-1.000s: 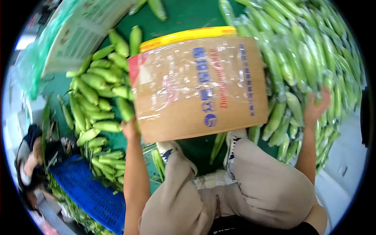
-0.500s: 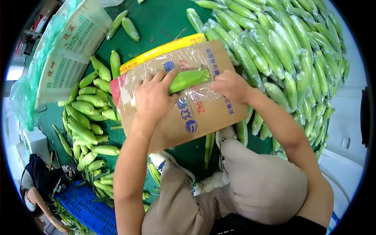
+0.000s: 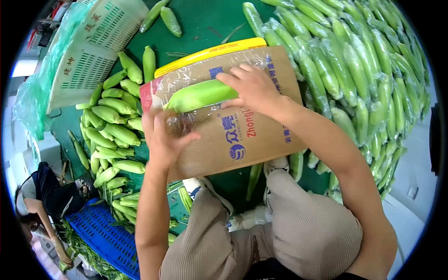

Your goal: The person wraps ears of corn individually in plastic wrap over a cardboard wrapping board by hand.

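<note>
Long green husk-wrapped corn ear (image 3: 198, 96), likely firm, best held mid-body, is clasped at one end by right hand (image 3: 255, 89), left hand (image 3: 163, 140) splayed.

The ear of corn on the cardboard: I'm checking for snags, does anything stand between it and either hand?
Nothing visible does. The right hand holds one end of the ear of corn; the left hand is by the other, with no object seen between, though whether it touches is unclear.

Green surface (image 3: 205, 25) is being bordered at right by a pale expanse (image 3: 415, 163), wall or floor unclear; bright patch (image 3: 25, 68) is being seen at far left.
</note>
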Motion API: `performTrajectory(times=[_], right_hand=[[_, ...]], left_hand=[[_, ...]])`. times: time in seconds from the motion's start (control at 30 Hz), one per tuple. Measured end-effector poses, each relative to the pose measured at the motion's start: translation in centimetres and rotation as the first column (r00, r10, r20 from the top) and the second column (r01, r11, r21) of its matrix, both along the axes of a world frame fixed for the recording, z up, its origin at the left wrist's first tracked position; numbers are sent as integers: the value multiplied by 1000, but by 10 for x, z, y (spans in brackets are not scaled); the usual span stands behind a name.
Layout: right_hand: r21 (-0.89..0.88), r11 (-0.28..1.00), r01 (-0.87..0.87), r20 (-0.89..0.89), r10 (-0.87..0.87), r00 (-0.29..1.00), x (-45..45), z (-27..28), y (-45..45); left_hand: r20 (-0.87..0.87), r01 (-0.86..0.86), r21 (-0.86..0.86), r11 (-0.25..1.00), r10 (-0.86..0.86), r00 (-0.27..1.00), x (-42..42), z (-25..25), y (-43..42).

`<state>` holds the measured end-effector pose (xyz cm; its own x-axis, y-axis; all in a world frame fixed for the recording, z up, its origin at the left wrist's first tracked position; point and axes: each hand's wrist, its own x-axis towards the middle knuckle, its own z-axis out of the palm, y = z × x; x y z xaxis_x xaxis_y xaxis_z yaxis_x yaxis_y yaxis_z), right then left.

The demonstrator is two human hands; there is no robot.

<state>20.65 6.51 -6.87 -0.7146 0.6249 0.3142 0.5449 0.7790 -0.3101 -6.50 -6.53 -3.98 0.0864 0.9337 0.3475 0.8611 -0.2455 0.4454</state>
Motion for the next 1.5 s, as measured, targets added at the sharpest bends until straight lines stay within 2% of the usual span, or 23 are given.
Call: performTrajectory(times=[0.07, 0.13, 0.17, 0.23, 0.3, 0.4, 0.47, 0.53, 0.63, 0.77, 0.83, 0.87, 0.9, 0.97, 1.03, 1.07, 1.17, 1.23, 1.3, 1.37, 1.4, 1.43, 1.5], right_hand=[[-21, 997, 70, -34, -71, 997, 3, -3, -2], [-33, 996, 86, -120, -89, 989, 5, -6, -11], [-60, 992, 115, -137, -122, 983, 4, -4, -13], [-102, 979, 176, -158, -191, 969, 5, 7, -25], [-161, 966, 200, -140, -223, 965, 7, 18, -30], [-184, 953, 240, -137, -266, 954, 14, 19, -37], [-182, 955, 232, -180, -265, 947, 15, 15, -35], [-197, 949, 245, -199, -284, 938, 14, 13, -38], [-180, 950, 257, -171, -288, 942, 7, 11, -43], [-120, 978, 172, 92, -162, 983, 19, 37, -45], [-203, 979, 21, 177, 16, 984, 20, 42, -58], [-276, 961, -22, 182, 75, 980, 24, 38, -62], [-348, 935, -66, 185, 138, 973, 27, 34, -65], [-357, 913, -200, 139, 264, 955, 32, 26, -72], [-314, 915, -253, 113, 301, 947, 26, 22, -72], [-261, 939, -223, 143, 266, 953, 24, 24, -67], [139, 988, -72, -54, 80, 995, 12, 35, -39], [43, 999, 13, -113, -8, 994, 1, 40, -15], [58, 998, 3, -67, 1, 998, -16, 38, 9], [154, 986, -68, 92, 54, 994, -27, 24, 26], [87, 995, -56, 125, 45, 991, -31, 20, 34], [22, 999, -40, 150, 37, 988, -37, 18, 41], [-119, 992, -36, 127, 51, 991, -36, 16, 50]], left_hand=[[-145, -214, -296, 931, 178, 973, -16, -8, -36], [-114, -270, -324, 907, 246, 963, -18, -3, -46], [-130, -274, -319, 907, 244, 961, -13, 1, -37], [-188, -254, -36, 966, 243, 952, -9, -11, -25], [-212, -232, 61, 971, 239, 948, -11, -27, -19], [-110, -336, -25, 942, 332, 937, -9, -32, -23], [-33, -240, -58, 969, 239, 971, 1, -16, -27], [-122, -119, 21, 993, 120, 985, 10, 3, -21], [-75, -333, -227, 915, 325, 943, -6, -19, -19], [277, -420, 26, 907, 397, 875, -13, -18, -53], [712, -477, 5, 879, 331, 619, 13, -17, -71], [712, -447, 34, 894, 292, 639, 17, -15, -80], [653, -359, 90, 929, 217, 726, 19, -14, -87], [246, -118, 63, 991, 99, 964, 33, -8, -91], [26, 170, -11, 985, -170, 985, 52, -17, -80], [-70, 166, -38, 985, -168, 983, 58, -12, -75], [-128, 50, -93, 994, -62, 990, 59, 8, -18], [-367, -23, -113, 993, -20, 930, 42, 19, 46], [-540, -137, 142, 980, 192, 820, 20, 17, 106], [-323, -194, 245, 950, 269, 907, 16, 35, 127], [-33, -165, 210, 964, 175, 984, 19, 43, 120], [168, -118, 158, 980, 91, 982, 21, 37, 107], [-40, 14, 73, 997, -11, 999, 40, 33, 81]])
